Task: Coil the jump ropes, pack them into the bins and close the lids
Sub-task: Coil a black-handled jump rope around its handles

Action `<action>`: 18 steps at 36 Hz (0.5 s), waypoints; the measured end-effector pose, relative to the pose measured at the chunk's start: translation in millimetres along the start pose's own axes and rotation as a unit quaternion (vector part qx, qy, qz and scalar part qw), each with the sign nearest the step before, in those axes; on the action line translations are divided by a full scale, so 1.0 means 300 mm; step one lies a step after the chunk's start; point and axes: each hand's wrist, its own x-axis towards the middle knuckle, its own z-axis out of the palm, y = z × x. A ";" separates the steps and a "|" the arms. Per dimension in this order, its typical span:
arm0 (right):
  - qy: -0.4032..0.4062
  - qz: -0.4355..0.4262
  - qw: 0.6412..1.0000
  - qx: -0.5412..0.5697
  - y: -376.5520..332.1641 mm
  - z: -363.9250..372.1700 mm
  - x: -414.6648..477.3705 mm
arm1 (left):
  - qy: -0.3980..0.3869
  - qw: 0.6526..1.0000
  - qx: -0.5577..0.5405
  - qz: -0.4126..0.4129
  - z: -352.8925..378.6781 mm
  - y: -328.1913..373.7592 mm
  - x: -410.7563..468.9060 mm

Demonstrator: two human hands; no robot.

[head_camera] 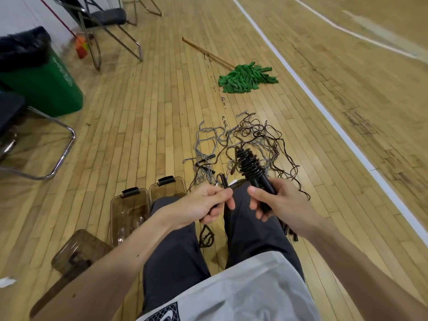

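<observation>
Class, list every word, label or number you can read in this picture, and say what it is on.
Nothing can be read for certain.
Green bin: white lettering down its side, too blurred to read.
Shirt: dark print, a pattern, no letters legible.

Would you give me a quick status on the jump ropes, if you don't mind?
Right hand grips black coiled rope; left hand holds its tail. More ropes tangled on floor ahead.

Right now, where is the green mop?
In the head view the mop lies on the floor, upper centre, beyond the rope tangle and just left of the white line.
</observation>
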 end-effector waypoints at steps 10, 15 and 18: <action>0.055 0.031 0.997 -0.042 0.066 0.009 0.047 | 0.066 0.897 0.436 0.034 0.125 0.066 -0.040; 0.010 0.059 0.995 -0.080 0.067 0.002 0.037 | 0.059 0.849 0.523 0.043 0.081 0.104 -0.052; -0.010 0.062 0.990 -0.125 0.056 0.015 0.027 | 0.049 0.809 0.585 0.046 0.071 0.136 -0.056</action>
